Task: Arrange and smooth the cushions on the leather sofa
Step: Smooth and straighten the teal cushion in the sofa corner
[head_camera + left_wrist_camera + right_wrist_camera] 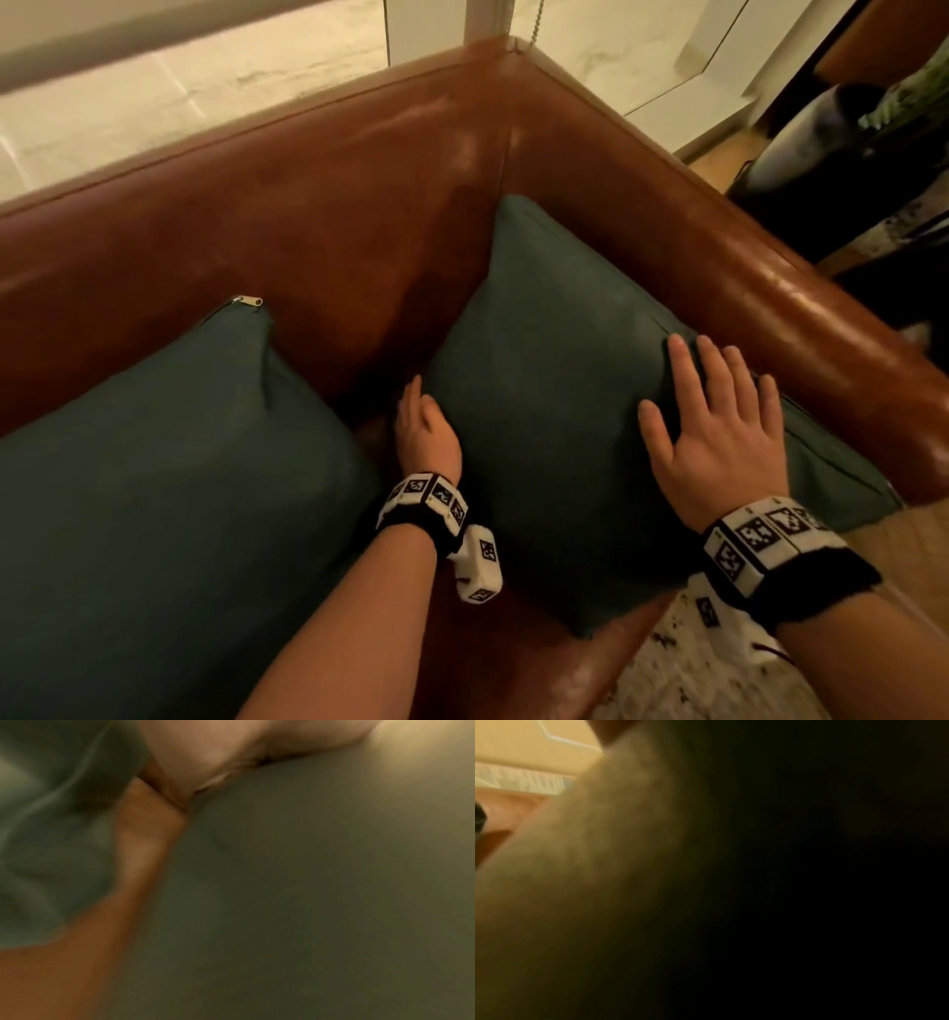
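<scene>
Two dark green cushions lie on a brown leather sofa [318, 216]. The right cushion [544, 370] leans into the sofa's corner. My right hand [714, 416] lies flat on its upper right part with fingers spread. My left hand [423, 426] presses against that cushion's left edge, its fingers hidden in the gap between the cushions. The left cushion [169, 473] lies along the seat, its zip pull [249, 300] at the top corner. The left wrist view shows blurred green fabric [308, 882] and my hand [205, 756]. The right wrist view is mostly dark.
The sofa's right armrest [801, 318] runs diagonally beside the right cushion. Behind the backrest is a pale blind [179, 92]. A dark rounded pot with a plant [842, 139] stands on the floor at the far right. A speckled rug [693, 678] lies below.
</scene>
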The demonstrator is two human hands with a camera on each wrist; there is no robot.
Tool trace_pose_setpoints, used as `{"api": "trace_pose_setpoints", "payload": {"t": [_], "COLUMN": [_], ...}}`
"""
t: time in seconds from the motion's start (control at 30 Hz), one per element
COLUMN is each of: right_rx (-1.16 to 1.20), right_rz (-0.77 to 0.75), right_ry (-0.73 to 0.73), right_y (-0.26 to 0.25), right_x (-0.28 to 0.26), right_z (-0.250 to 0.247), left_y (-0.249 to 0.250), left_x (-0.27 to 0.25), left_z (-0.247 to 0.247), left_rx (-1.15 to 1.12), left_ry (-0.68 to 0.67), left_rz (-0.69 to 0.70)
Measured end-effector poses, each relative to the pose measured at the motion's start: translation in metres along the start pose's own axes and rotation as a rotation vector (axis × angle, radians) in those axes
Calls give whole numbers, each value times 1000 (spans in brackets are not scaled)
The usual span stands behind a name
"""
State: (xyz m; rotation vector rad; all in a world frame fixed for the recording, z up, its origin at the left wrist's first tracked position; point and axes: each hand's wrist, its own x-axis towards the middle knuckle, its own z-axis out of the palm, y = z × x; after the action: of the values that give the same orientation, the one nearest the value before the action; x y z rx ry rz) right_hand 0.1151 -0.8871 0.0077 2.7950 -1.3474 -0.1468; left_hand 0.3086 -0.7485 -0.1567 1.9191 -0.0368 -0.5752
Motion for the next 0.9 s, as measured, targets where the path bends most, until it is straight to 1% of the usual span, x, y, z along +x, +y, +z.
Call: {"api": "trace_pose_setpoints", "payload": {"t": [0.03, 0.07, 0.1, 0.13, 0.17, 0.2, 0.23, 0.27, 0.3, 0.33, 0.37, 0.4, 0.43, 0.47, 0.5, 0.53, 0.57, 0.6, 0.67, 0.7, 0.73, 0.77, 0.83, 0.9], "right_rx": [14, 26, 36, 43, 45, 41, 32, 20, 8, 2, 5, 13, 21, 28, 32, 41, 58, 82, 130, 144, 149, 145, 135, 137], "right_rz": [-2, -3, -7, -11, -12, -17, -16, -14, -8, 9, 34, 63, 82, 91, 95, 99, 102, 109, 107, 90, 73, 61, 54, 42], "right_ry": [-7, -11, -16, -19, -21, -27, -34, -41, -51, -57, -65, -78, -96, -114, -131, -136, -126, -105, -64, -57, -59, -70, -72, -58], "right_y": [0, -1, -1, -2, -3, -5, -4, -2, 1, 5, 10, 15, 19, 22, 23, 23, 20, 16, 4, -3, -9, -14, -15, -6], "right_x": [-1, -3, -4, -5, -6, -6, -6, -5, -5, -5, -4, -5, -6, -9, -12, -15, -16, -16, -14, -11, -9, -7, -5, -6], "right_z": [-1, -2, -3, -4, -6, -6, -7, -8, -9, -10, -10, -10, -11, -11, -12, -13, -15, -18, -22, -22, -20, -19, -15, -10], "left_y": [14, 33, 58, 83, 107, 127, 140, 146, 146, 142, 139, 137, 137, 136, 139, 144, 152, 164, 184, 190, 194, 193, 187, 185], "left_x": [-4, -11, -21, -31, -37, -38, -34, -25, -11, 7, 26, 43, 55, 64, 67, 64, 57, 50, 45, 45, 47, 53, 64, 74], "left_z": [-3, -5, -7, -6, -2, 3, 9, 14, 14, 11, 4, -6, -16, -25, -31, -33, -32, -26, -11, -6, -2, 1, 2, 2], "left_rx": [-11, 20, 94, 197, 306, 433, 575, 725, 861, 948, 999, 997, 975, 934, 882, 783, 654, 510, 342, 311, 283, 251, 191, 207], "left_ry": [26, 64, 88, 75, 0, -97, -204, -296, -357, -360, -305, -224, -157, -159, -224, -313, -385, -414, -418, -416, -399, -350, -243, -222], "left_rz": [19, 124, 307, 531, 758, 954, 1113, 1230, 1296, 1303, 1229, 1068, 848, 632, 489, 417, 385, 329, 160, 135, 156, 179, 174, 159]}}
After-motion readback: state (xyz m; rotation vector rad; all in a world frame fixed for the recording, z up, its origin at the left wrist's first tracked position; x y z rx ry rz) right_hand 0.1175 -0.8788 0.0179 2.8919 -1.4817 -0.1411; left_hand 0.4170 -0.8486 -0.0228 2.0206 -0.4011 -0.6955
